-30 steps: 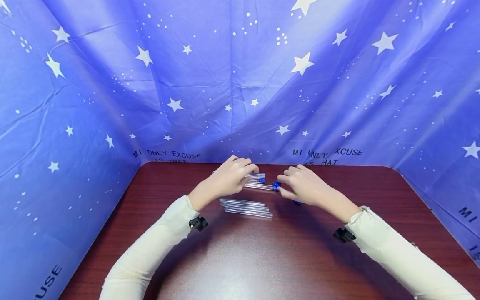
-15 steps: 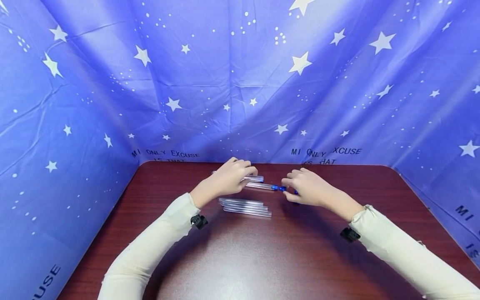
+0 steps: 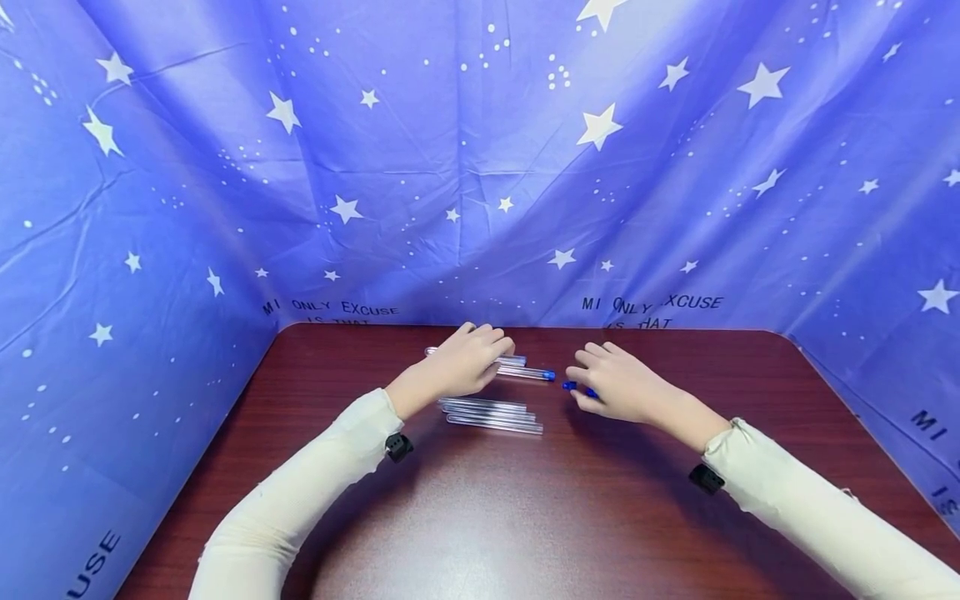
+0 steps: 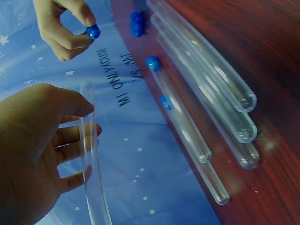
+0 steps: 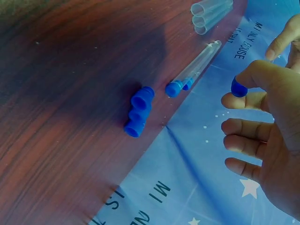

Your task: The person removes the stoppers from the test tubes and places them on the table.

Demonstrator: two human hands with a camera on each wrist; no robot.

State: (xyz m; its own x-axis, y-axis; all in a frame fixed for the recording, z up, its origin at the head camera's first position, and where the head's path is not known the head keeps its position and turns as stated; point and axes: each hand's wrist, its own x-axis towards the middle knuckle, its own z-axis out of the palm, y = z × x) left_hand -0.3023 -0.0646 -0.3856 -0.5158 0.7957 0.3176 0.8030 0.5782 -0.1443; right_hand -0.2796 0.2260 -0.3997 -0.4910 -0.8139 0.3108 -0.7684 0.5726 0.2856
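Observation:
My left hand [image 3: 465,360] holds a clear test tube [image 4: 96,183] between thumb and fingers, raised above the table. Its open end points toward my right hand [image 3: 621,385]. A small blue cap [image 5: 239,87] is pinched between my right thumb and index finger, apart from the tube. Beyond the fingers lie two test tubes with blue caps [image 5: 174,88], side by side on the table. Close to the right hand, several loose blue caps [image 5: 139,112] lie in a touching row. Nearer me, three uncapped test tubes [image 3: 491,415] rest parallel.
The dark red wooden table [image 3: 480,517] has a rounded far edge. A blue curtain [image 3: 420,150] with white stars and printed words hangs right behind it and along both sides. Black wrist cameras [image 3: 400,447] sit at both cuffs.
The right hand has drawn a little to the right and toward me with the blue cap, away from the capped tubes. The left hand has shifted slightly toward me, still holding its tube.

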